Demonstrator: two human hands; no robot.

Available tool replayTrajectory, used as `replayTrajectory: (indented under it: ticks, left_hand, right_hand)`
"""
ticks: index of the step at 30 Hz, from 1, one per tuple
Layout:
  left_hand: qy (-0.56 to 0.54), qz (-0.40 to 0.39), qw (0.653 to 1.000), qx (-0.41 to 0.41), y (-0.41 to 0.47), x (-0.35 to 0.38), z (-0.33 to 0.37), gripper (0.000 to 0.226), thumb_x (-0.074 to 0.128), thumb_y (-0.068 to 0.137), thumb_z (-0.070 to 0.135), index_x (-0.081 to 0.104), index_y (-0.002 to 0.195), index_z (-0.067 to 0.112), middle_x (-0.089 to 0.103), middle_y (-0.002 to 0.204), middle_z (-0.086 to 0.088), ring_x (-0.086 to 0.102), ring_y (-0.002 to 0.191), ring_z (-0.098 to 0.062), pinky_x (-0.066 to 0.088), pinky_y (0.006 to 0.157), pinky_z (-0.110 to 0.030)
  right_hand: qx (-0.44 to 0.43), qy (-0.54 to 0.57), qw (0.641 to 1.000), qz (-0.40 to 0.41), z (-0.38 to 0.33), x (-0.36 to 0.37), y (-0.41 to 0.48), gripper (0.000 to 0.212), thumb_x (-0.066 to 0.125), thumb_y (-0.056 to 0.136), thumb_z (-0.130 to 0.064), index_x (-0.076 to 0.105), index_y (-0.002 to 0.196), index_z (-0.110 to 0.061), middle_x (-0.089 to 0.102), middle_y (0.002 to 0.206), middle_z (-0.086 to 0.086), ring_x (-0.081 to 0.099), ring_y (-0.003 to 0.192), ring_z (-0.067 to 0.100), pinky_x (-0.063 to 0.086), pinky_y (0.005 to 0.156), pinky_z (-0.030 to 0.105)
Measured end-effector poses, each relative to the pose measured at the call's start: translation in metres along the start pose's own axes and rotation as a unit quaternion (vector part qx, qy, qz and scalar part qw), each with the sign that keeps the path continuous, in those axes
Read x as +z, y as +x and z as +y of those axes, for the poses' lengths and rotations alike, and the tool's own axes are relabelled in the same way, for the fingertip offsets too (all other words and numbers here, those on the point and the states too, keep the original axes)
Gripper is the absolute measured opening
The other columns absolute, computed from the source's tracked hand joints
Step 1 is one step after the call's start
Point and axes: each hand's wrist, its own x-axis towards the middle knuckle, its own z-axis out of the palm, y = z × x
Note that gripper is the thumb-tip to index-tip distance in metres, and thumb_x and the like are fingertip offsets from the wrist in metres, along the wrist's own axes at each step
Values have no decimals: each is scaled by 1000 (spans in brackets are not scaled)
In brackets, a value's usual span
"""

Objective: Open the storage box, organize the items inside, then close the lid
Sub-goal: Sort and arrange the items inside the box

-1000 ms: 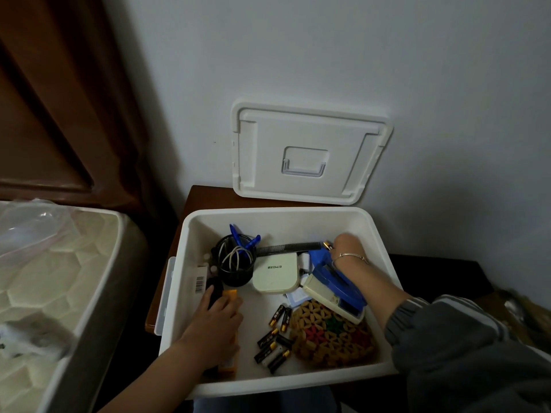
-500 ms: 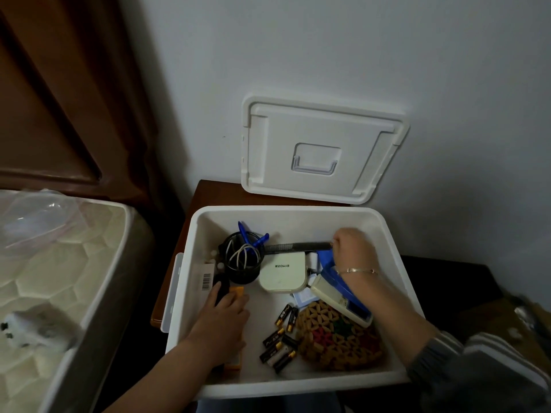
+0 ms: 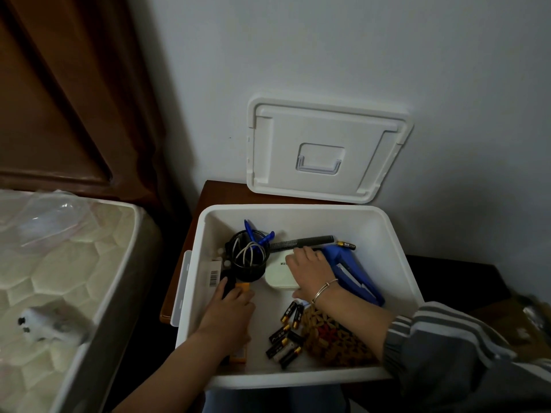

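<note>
Inside storage box [image 3: 387, 248]: right grip [image 3: 313, 269] clasps white device [image 3: 278, 278], beside blue stapler [image 3: 351, 272].
Left grip [image 3: 229, 311]: fingers flat on orange tool [image 3: 243, 287], batteries [image 3: 281, 335] just right.
Lid [image 3: 325, 138]: leaning on wall.

A bedroom corner in a home: a quilted cream mattress [image 3: 59, 278], partly under clear plastic wrap [image 3: 50, 216], fills the left side below a dark brown wooden headboard panel [image 3: 59, 99]. To its right, a small brown wooden bedside table [image 3: 217, 192] stands against a plain white wall [image 3: 328, 49] and bears an open white plastic storage box [image 3: 390, 234] of household odds: loose black-and-gold batteries [image 3: 283, 344], a black plastic comb [image 3: 304, 242], a white rounded plastic device [image 3: 278, 274], a black mesh cup [image 3: 250, 268] of cables. The box's white plastic lid [image 3: 322, 126] leans on the wall at the far side.
</note>
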Motion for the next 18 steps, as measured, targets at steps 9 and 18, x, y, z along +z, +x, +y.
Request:
replayTrajectory:
  ticks: [9,18]
  left_hand:
    - [-22,7,1000,-6,1,1,-1,54,53,91,37,41,142,22,23,158,2,17,146,-18,-10,118,-49]
    - [-24,25,999,-9,3,4,-2,46,49,94,36,45,137,22,30,154,3,21,143,-18,-8,118,-50]
  right_hand:
    - [-17,-73,997,-11,-9,5,4,54,57,82,-10,35,129,7,46,123,29,46,111,40,46,84,44]
    - [-64,-50,978,191,16,-25,-33,37,88,42,-21,74,74,-10,69,67,3,67,60,12,42,31,19]
